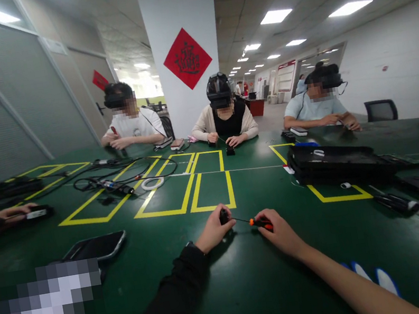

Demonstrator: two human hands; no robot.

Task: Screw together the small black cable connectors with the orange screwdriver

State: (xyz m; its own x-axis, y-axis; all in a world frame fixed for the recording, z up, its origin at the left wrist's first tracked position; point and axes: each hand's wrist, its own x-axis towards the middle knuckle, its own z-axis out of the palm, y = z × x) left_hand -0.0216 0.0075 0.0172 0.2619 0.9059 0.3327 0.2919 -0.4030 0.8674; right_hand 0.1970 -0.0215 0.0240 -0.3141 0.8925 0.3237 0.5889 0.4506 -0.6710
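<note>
Now, the right hand [277,230] holds a screwdriver [265,224], its shaft pointing to the small black piece [224,215] which the left hand [217,229] pinches over the table [234,303], before the yellow tape [230,188]. Probably it is a screwing step; the next move calls for a steady tip.

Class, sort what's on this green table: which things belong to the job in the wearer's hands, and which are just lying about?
In the job:
- small black part, in the left hand
- screwdriver, in the right hand

Apparently lying about:
- dark flat device
- white coil
- black tray
</note>
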